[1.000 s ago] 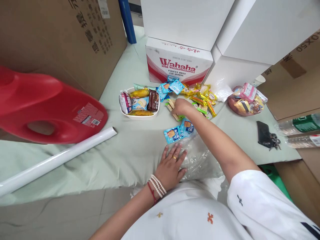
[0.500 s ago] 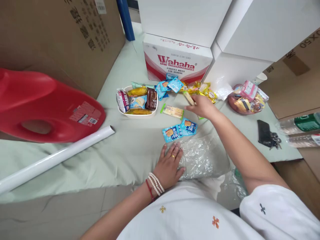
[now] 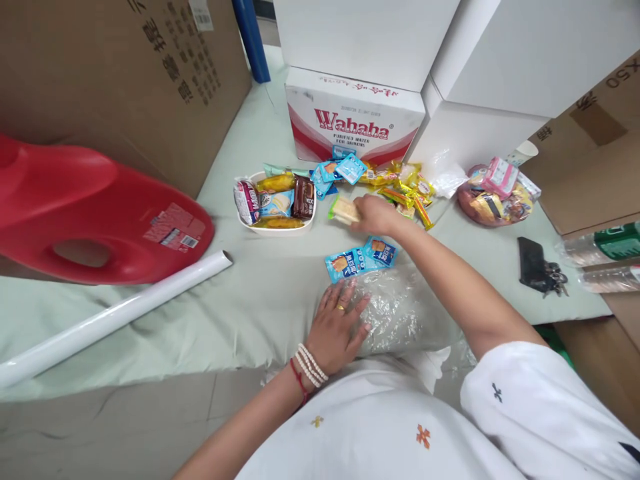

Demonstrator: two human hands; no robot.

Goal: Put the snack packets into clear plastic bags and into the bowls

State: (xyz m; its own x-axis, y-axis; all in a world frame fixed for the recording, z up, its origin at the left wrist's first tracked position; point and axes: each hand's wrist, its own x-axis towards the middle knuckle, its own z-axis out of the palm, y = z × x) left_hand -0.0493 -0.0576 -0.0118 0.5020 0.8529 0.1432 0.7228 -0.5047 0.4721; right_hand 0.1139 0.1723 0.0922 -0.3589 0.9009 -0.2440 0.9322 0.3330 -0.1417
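Note:
My right hand (image 3: pixel 376 215) reaches over the pale green cloth and closes on a cracker packet with a green end (image 3: pixel 343 209), just right of a white bowl (image 3: pixel 276 229) filled with snack packs. My left hand (image 3: pixel 338 327) lies flat, fingers spread, on the edge of a clear plastic bag (image 3: pixel 405 308) near my body. Two blue biscuit packets (image 3: pixel 361 257) lie between the two hands. A heap of yellow and blue snack packets (image 3: pixel 395 180) sits behind my right hand.
A red plastic jug (image 3: pixel 95 213) lies on its side at left beside a white roll (image 3: pixel 110 320). A Wahaha carton (image 3: pixel 355 123) and white boxes stand behind. At right are a bag of snacks (image 3: pixel 495 197), a black key case (image 3: pixel 533 263) and bottles (image 3: pixel 600 257).
My right hand swung from the right side of the heap back left and closed on the cracker packet. My left hand stayed flat on the plastic bag.

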